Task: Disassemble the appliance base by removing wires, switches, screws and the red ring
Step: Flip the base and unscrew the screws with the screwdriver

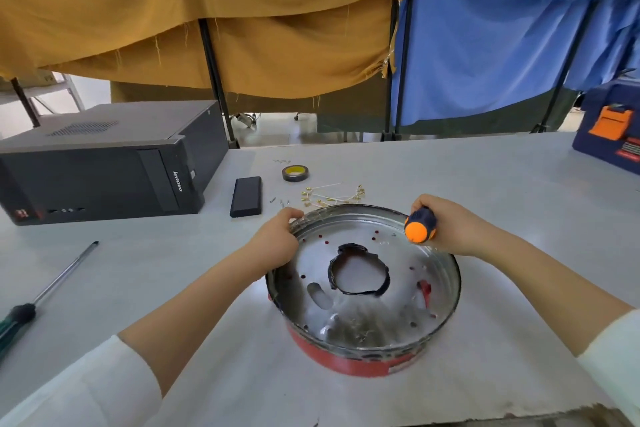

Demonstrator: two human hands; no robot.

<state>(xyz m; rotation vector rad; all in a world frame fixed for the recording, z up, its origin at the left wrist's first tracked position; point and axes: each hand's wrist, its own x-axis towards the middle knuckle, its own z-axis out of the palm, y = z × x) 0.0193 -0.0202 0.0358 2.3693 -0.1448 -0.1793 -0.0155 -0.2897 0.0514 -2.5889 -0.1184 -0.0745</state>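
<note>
The round metal appliance base (367, 319) lies on the white table with its hollow side up, and its red ring (349, 362) shows along the near outer wall. A black-edged hole sits in the middle of the pan. My left hand (277, 239) grips the base's far left rim. My right hand (450, 225) grips a screwdriver with an orange and dark blue handle (419, 225) over the far right rim; its tip is hidden. Removed wires with brass terminals (332, 198) and loose screws (282, 202) lie just beyond the base.
A black computer case (104, 163) stands at the left. A black flat block (246, 196) and a tape roll (295, 173) lie behind the base. A long green-handled screwdriver (38, 298) rests at the left edge. A blue toolbox (613, 135) stands far right.
</note>
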